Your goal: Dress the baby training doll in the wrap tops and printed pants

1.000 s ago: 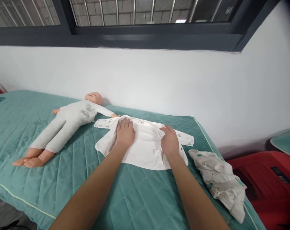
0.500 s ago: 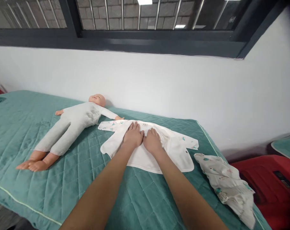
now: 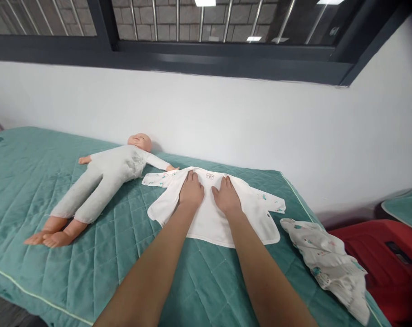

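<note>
A white baby shirt (image 3: 209, 222) lies spread open on the green quilted cover, its patterned sleeves stretched to both sides and a small label at the neck. My left hand (image 3: 191, 190) rests on the shirt's left front near the collar, fingers extended. On the other front edge lies my right hand (image 3: 227, 197), fingers pointing to the collar and thumb apart. Neither hand grips the cloth visibly. To the left, a baby doll (image 3: 115, 165) with a pale cloth body lies on its back, one hand close to the shirt's left sleeve.
A crumpled white patterned garment (image 3: 328, 263) lies at the right edge of the quilted cover (image 3: 124, 254). Beyond it stands a red plastic object (image 3: 372, 245). A white wall (image 3: 226, 122) and a dark window frame (image 3: 192, 59) run along the back.
My hands have moved apart from the middle of the shirt, spreading its two fronts outward and uncovering more of the inside back. The doll stays in place.
</note>
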Action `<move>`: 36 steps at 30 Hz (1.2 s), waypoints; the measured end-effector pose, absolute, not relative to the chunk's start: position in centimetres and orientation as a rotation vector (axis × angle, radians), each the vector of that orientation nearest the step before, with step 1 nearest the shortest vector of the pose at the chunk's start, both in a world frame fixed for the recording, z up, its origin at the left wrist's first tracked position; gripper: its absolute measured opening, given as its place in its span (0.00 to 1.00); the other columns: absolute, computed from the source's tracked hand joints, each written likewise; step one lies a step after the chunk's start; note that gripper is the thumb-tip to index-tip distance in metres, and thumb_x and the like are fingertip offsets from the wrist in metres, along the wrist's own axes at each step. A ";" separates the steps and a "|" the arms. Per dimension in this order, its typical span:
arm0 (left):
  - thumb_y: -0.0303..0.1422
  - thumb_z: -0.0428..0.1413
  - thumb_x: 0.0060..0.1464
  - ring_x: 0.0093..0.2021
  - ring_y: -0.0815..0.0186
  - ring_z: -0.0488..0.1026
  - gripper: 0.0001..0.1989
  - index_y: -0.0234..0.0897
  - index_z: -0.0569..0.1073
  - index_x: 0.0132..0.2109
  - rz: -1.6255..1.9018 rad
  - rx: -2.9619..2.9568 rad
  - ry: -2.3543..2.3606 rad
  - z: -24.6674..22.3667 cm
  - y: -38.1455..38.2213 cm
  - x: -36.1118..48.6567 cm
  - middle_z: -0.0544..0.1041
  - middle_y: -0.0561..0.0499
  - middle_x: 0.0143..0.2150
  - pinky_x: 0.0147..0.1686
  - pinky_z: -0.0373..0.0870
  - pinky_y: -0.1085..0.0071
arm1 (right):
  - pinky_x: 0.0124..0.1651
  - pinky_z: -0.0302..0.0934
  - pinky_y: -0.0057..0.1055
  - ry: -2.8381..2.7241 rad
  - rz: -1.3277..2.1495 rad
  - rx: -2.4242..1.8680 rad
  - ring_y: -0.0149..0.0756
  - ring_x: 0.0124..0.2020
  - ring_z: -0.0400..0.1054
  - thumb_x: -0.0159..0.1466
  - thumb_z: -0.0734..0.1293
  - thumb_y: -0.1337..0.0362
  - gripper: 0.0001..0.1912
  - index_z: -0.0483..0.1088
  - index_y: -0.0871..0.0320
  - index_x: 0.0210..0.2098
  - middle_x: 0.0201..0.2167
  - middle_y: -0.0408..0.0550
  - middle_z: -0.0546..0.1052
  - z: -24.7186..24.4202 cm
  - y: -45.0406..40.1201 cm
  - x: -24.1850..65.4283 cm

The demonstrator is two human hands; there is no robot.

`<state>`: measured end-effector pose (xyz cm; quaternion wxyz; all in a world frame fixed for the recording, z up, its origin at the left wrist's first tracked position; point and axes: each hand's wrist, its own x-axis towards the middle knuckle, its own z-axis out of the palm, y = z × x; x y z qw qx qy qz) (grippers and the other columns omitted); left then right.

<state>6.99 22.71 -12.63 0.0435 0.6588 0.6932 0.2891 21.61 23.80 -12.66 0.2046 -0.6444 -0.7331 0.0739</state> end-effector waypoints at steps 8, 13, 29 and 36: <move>0.23 0.48 0.54 0.58 0.49 0.65 0.22 0.28 0.65 0.57 0.960 2.017 2.298 -12.6 22.6 7.1 0.67 0.34 0.56 0.62 0.58 0.57 | 0.61 0.53 0.43 -1.899 -0.001 -1.794 0.52 0.57 0.60 0.63 0.59 0.67 0.22 0.65 0.67 0.56 0.55 0.63 0.67 -12.0 22.9 21.8; 0.24 0.49 0.54 0.61 0.48 0.62 0.30 0.29 0.58 0.64 1.067 2.007 2.353 -13.3 22.8 7.2 0.64 0.34 0.60 0.63 0.56 0.58 | 0.61 0.51 0.43 -1.830 -0.067 -1.759 0.53 0.56 0.57 0.61 0.62 0.67 0.24 0.63 0.65 0.56 0.55 0.61 0.64 -12.6 23.3 22.0; 0.25 0.46 0.59 0.53 0.53 0.69 0.13 0.27 0.69 0.49 0.841 2.150 2.220 -13.0 22.8 7.1 0.73 0.35 0.50 0.56 0.63 0.58 | 0.59 0.55 0.40 -1.816 0.109 -1.632 0.48 0.53 0.62 0.61 0.59 0.69 0.18 0.67 0.63 0.51 0.50 0.59 0.68 -12.7 23.8 21.7; 0.27 0.45 0.61 0.58 0.57 0.69 0.16 0.28 0.73 0.50 0.781 2.287 2.061 -12.8 22.6 7.2 0.75 0.38 0.54 0.60 0.61 0.61 | 0.61 0.56 0.33 -2.058 0.160 -1.577 0.42 0.57 0.64 0.65 0.56 0.70 0.21 0.66 0.63 0.55 0.55 0.56 0.71 -12.3 23.4 20.7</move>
